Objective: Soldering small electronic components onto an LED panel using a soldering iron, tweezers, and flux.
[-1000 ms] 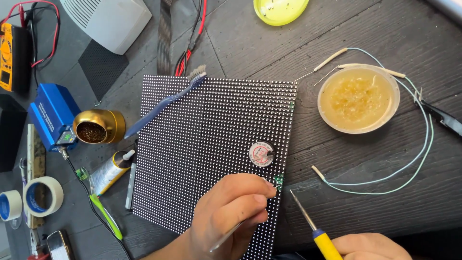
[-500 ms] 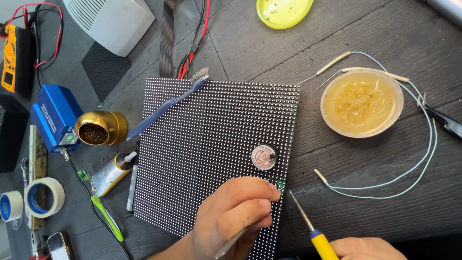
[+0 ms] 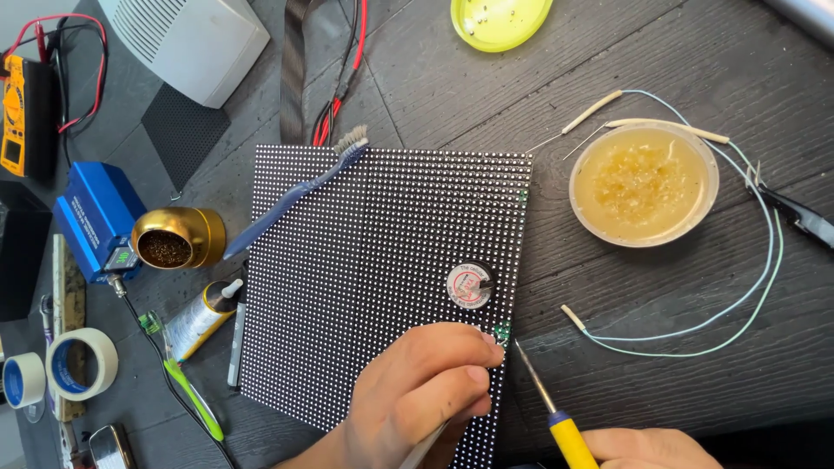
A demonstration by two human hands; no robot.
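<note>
Hands work at the near right edge of one black square dotted LED panel (image 3: pixel 373 278). The left hand (image 3: pixel 426 395) pinches slim metal tweezers (image 3: pixel 426 450); the right hand (image 3: pixel 647 447), grip cut off by the frame, holds one yellow-handled soldering iron (image 3: pixel 547 399), tip beside the panel. Bare dark wooden table (image 3: pixel 660 365) lies right.

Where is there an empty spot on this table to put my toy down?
Bare wood lies between the yellow lid and the round dish of amber paste, and below the thin wire loop at the right. The left side is crowded: blue box, brass cup, glue tube, tape rolls.
</note>
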